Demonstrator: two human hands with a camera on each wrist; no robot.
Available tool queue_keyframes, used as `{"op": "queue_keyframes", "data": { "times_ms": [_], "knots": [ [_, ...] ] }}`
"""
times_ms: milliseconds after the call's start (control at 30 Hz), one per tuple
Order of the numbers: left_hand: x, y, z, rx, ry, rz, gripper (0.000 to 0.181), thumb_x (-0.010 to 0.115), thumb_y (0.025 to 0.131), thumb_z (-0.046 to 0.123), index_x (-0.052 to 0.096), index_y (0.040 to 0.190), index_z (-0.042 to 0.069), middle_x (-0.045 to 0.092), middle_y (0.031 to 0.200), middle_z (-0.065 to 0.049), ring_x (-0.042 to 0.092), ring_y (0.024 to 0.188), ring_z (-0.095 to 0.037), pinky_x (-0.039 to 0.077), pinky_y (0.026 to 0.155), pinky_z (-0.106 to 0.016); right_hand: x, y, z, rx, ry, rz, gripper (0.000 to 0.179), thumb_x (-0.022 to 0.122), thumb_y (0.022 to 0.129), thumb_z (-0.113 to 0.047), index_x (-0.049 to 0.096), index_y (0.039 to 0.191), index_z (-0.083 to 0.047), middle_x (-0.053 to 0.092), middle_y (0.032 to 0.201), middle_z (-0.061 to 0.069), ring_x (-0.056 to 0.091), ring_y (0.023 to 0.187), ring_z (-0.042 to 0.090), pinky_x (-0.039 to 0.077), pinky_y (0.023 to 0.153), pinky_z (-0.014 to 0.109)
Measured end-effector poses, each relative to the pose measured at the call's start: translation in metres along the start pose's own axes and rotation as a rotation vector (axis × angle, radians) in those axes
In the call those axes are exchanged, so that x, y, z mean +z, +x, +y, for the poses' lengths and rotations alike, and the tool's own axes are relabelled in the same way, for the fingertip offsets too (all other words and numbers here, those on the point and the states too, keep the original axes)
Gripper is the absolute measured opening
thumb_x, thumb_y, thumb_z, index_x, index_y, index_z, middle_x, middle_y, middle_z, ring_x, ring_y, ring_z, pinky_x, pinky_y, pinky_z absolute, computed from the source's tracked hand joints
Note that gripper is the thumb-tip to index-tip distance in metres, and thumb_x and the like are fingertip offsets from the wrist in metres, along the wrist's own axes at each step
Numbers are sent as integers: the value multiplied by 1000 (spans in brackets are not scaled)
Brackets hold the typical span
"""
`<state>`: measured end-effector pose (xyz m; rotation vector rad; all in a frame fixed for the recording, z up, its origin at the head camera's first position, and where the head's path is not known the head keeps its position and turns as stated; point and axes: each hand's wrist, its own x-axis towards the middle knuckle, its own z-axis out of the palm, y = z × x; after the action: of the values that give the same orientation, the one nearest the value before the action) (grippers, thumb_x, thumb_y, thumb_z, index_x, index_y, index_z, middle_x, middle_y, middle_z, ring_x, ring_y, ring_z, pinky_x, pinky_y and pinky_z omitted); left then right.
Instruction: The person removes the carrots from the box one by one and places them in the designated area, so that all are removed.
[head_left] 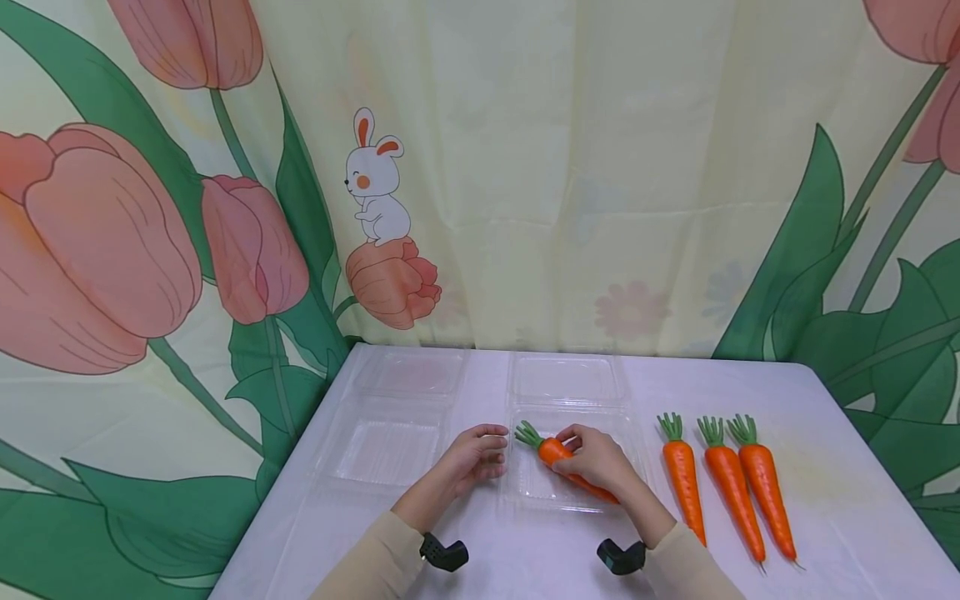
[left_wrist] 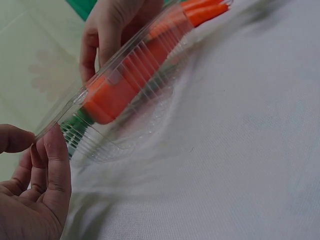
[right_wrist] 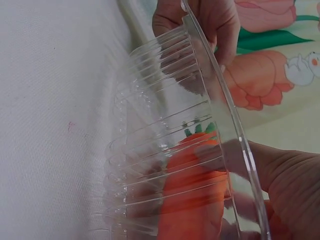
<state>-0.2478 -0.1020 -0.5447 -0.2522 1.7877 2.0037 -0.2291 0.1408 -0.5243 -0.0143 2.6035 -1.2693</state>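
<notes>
A clear plastic box (head_left: 536, 487) stands with its lid (head_left: 567, 379) folded back toward the curtain. Inside it, an orange carrot (head_left: 553, 452) with a green top lies slantwise, its leafy end toward the left. My right hand (head_left: 600, 460) reaches in from the right and grips the carrot around its upper body. At the box's left side is my left hand (head_left: 476, 458); the left wrist view shows its thumb and fingers (left_wrist: 57, 165) pinching the box's rim. Through the ribbed wall in the right wrist view, the carrot (right_wrist: 192, 185) shows beside the right fingers.
To the left, a second clear box (head_left: 386, 450) lies open on the white tablecloth (head_left: 487, 567). Right of the hands lie three more carrots, the nearest one (head_left: 682, 479) apart from the other pair (head_left: 731, 492). A printed curtain (head_left: 570, 208) hangs behind the table.
</notes>
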Motion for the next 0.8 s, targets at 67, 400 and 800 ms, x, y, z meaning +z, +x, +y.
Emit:
{"op": "queue_keyframes", "data": {
  "times_ms": [67,400,800],
  "knots": [
    [0,0,0,1,-2,-1,30,67,97,11,64,126,3,61,91,-1,62,72,-12,59,63,-24,-1,0,-1,0,2,0,44,87,78,-17,68,117,-9,68,105,5,61,93,21,59,88,41],
    [2,-2,1,10,2,-6,33,67,97,11,62,128,1,60,92,-1,61,73,-11,58,62,-23,-5,-2,-6,1,-22,14,44,87,78,-19,69,118,-9,68,105,6,61,92,21,58,83,39],
    [2,-1,2,2,11,-2,33,66,97,11,62,128,0,61,92,-2,61,74,-12,59,63,-24,-10,-2,-8,-17,-6,7,45,88,79,-21,69,118,-11,68,105,5,60,92,21,57,82,37]
  ]
}}
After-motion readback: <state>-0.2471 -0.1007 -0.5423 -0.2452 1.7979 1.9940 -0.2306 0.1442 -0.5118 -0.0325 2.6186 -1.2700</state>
